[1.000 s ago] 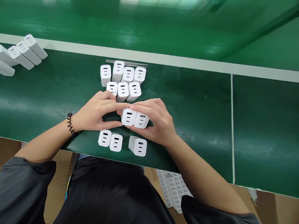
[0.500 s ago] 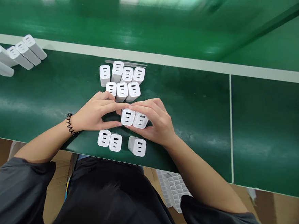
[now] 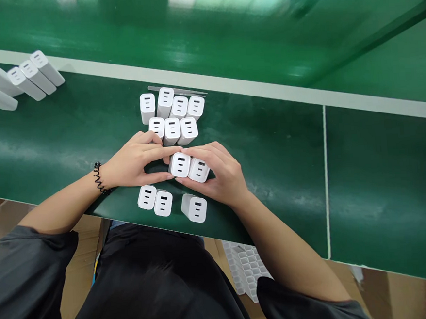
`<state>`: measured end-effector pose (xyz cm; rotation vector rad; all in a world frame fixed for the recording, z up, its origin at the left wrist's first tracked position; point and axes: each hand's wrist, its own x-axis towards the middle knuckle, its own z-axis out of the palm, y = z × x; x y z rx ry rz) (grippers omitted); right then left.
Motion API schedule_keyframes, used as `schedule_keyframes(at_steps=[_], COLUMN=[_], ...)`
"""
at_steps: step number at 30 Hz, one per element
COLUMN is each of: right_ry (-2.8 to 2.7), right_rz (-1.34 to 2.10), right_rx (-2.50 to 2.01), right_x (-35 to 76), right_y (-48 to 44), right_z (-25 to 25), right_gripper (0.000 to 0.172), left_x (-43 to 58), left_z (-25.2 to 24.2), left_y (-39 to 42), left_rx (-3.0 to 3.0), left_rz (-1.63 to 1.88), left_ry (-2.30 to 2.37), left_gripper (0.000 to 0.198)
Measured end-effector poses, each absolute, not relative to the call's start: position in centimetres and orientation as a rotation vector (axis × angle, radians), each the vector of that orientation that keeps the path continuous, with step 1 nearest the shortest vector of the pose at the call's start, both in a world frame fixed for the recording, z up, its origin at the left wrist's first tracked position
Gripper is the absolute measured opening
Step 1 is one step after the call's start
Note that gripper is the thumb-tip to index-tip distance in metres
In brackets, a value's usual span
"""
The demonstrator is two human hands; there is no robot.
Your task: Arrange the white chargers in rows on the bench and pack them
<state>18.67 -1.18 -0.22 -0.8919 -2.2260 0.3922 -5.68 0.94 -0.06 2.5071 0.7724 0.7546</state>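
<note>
Two white USB chargers stand side by side, port ends up, between my hands: a left one (image 3: 180, 165) and a right one (image 3: 198, 170). My left hand (image 3: 135, 161) has thumb and index finger at the left charger's near and far edges. My right hand (image 3: 223, 176) wraps round the pair from the right, fingers along the far side and thumb along the near side. Just beyond stands a group of several like chargers (image 3: 172, 129), close to my left fingertips. Nearer me are two chargers together (image 3: 163, 203) and a single tilted one (image 3: 195, 209).
On the green work surface (image 3: 276, 174), more white chargers (image 3: 32, 77) lean at the far left. A thin clear strip (image 3: 193, 92) lies behind the middle group. A pale rail (image 3: 229, 80) runs along the back. White compartment trays (image 3: 248, 269) sit below the front edge.
The whole view has shifted slightly to the left. Both hands keep nearly the same hold on the pair of chargers.
</note>
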Motion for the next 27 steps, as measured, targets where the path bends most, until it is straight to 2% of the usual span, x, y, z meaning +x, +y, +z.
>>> schedule_keyframes(at_steps=[11, 16, 20, 24, 27], right_ry=[-2.263, -2.361, -2.386, -2.324, -2.256], right_rz=[0.389, 0.492, 0.524, 0.439, 0.358], right_rx=[-0.962, -1.072, -1.173, -1.287, -1.346], right_x=[18.7, 20.1, 21.8, 22.7, 22.6], right_y=[-1.2, -0.4, 0.6, 1.2, 1.5], right_z=[-0.3, 0.4, 1.1, 1.1, 0.4], right_gripper=[0.039, 0.038, 0.036, 0.036, 0.038], left_x=[-5.7, -5.8, -5.8, -5.9, -6.1], left_z=[-0.1, 0.0, 0.2, 0.4, 0.6], left_y=[0.9, 0.9, 0.9, 0.9, 1.0], left_rx=[2.525, 2.539, 2.573, 2.579, 2.569], left_rz=[0.709, 0.747, 0.785, 0.854, 0.914], left_ry=[0.843, 0.885, 0.912, 0.979, 1.089], left_gripper=[0.045, 0.044, 0.034, 0.015, 0.008])
